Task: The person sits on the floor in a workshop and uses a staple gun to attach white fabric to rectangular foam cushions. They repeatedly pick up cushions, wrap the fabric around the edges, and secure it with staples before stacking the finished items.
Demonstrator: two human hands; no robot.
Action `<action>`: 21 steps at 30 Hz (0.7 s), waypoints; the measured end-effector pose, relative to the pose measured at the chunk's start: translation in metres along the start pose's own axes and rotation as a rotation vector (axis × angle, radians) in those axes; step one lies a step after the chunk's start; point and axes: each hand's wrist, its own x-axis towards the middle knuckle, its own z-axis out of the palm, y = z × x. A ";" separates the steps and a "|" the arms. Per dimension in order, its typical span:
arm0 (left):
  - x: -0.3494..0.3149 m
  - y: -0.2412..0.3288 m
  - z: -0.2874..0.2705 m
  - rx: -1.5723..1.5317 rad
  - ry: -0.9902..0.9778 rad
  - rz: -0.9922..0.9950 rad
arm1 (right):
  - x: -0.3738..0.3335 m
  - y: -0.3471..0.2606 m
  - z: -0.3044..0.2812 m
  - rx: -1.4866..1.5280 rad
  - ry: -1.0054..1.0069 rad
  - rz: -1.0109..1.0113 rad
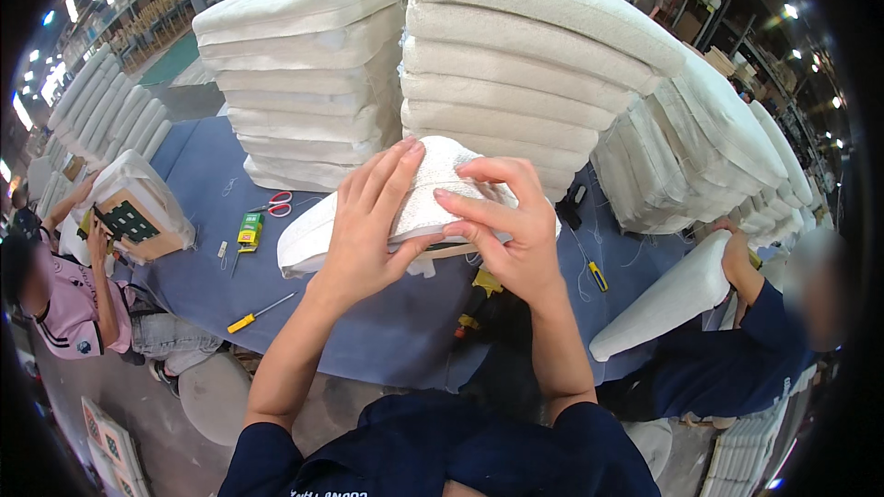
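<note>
Both hands hold one white seat cushion (419, 207) up over the blue table (387, 322). Left hand (368, 230) lies flat on its cover with fingers stretched, thumb underneath. Right hand (506, 225) pinches the fabric at the top edge with bent fingers. Behind the hands stand two tall stacks of cushions (414, 74). Left of the left hand lie red scissors (276, 203), a small green box (249, 231) and a yellow screwdriver (261, 312). No open container is seen.

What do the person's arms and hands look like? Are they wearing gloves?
No gloves: the left hand and right hand are bare, with short plain nails. Both forearms are uncovered too. Dark navy short sleeves end above the elbows. No watch or rings show.
</note>
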 end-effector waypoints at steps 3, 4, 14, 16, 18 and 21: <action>0.003 0.004 -0.009 -0.015 -0.032 -0.036 | 0.011 0.000 -0.008 -0.070 -0.055 -0.072; 0.008 0.011 -0.009 -0.024 -0.038 -0.054 | 0.011 0.000 -0.004 -0.093 -0.018 -0.096; 0.010 -0.007 0.026 -0.028 0.204 -0.083 | -0.008 -0.004 0.032 -0.102 0.297 -0.165; 0.012 -0.006 0.032 -0.013 0.267 -0.052 | -0.017 -0.007 0.036 -0.172 0.336 -0.125; 0.011 -0.002 0.043 -0.005 0.295 -0.037 | -0.035 -0.011 0.046 -0.144 0.426 0.010; 0.008 0.012 0.050 0.074 0.298 -0.052 | -0.071 -0.038 0.061 0.309 0.569 0.416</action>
